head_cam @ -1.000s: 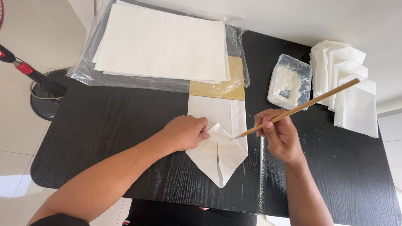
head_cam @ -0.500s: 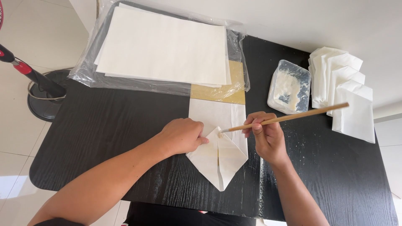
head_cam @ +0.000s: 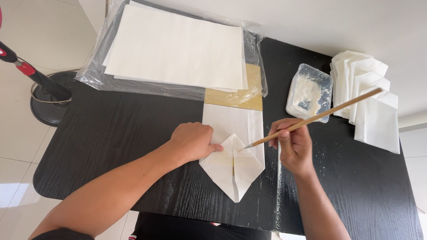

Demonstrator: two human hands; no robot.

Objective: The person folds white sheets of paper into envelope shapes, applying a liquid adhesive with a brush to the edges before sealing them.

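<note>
Fan stand [head_cam: 42, 89] cut off at left edge, brush [head_cam: 311, 120] tip tiny — bristles unclear

Clear plastic bag [head_cam: 95, 71] of white sheets at table's far edge; small clear paste tub [head_cam: 310, 91] right of it

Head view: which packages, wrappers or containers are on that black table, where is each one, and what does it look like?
Clear plastic bag: far left of the table, crinkled, holding a flat stack of white sheets.
Plastic tub: far right of centre, small, rectangular, clear, smeared with white paste.
Stack of folded paper bags: right edge, white, fanned out.
No labels, signs or screens show.
</note>
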